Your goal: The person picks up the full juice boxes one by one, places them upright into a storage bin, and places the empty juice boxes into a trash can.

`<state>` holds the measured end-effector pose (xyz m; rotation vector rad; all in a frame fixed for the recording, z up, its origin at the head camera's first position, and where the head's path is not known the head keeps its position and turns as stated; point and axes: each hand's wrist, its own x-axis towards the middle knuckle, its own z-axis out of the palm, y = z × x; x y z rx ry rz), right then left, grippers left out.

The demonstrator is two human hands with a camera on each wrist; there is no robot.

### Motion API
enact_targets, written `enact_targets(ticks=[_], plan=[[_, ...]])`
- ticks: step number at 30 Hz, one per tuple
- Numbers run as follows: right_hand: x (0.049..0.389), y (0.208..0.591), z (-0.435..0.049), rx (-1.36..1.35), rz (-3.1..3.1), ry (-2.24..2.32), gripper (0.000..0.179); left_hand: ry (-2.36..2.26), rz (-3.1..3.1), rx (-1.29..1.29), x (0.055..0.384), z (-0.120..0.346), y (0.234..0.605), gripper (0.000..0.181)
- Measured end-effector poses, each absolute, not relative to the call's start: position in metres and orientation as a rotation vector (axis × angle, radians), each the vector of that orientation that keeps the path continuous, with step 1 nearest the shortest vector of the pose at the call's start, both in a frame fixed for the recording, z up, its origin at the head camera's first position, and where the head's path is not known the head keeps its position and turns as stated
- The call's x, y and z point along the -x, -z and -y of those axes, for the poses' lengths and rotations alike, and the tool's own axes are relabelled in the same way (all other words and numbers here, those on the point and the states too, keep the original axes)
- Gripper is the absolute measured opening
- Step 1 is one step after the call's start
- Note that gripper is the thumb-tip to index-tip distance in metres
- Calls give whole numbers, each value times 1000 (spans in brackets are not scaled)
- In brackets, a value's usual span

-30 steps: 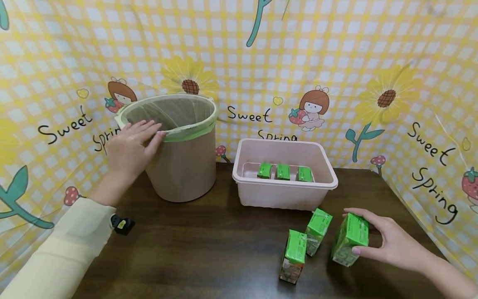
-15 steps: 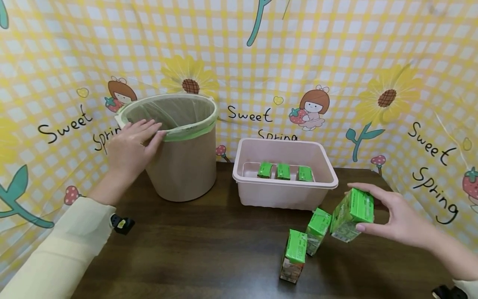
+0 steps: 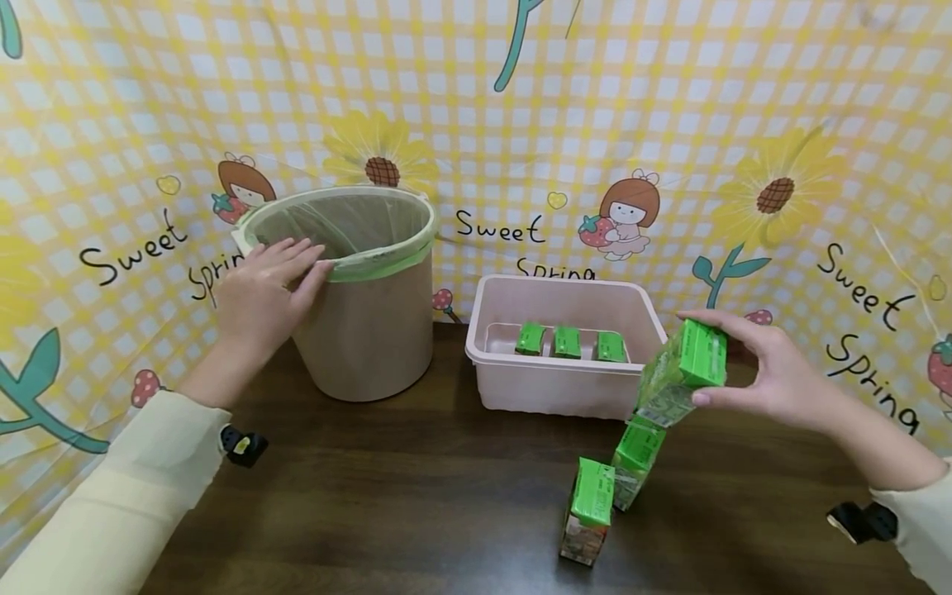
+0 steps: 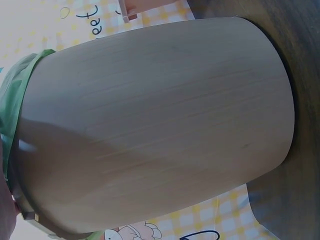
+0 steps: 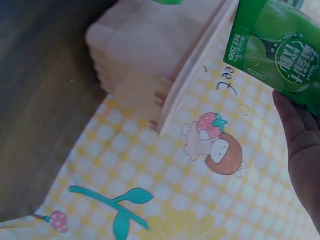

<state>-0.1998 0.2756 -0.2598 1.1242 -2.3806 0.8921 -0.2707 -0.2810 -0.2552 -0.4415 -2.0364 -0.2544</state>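
My right hand (image 3: 777,380) pinches a green juice carton (image 3: 687,364) between thumb and fingers, off the table at the right end of the pink plastic box (image 3: 554,388). The carton is tilted and overlaps the box's corner in the head view; its printed side (image 5: 275,55) shows in the right wrist view. Several green cartons are in view: three lie in the box, while a front carton (image 3: 587,512) and a carton behind it (image 3: 640,459) stand on the table. My left hand (image 3: 260,302) rests over the near rim of a beige trash bin (image 3: 372,330), fingers fairly straight.
A pale green bag (image 3: 387,263) lines the bin and folds over its rim. The dark wooden table (image 3: 416,496) lies under everything. A yellow checked cloth (image 3: 476,124) hangs close behind and at both sides.
My right hand has lifted the juice carton from the table and carried it up, away from me and slightly left, toward the pink box. My left hand has stayed on the bin.
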Motion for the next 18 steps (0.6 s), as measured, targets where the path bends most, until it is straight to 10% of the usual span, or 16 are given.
enact_targets(ticks=[18], plan=[[256,209,-194,-1202,2421,-1067,84,235,2051,447,270,282,254,30]])
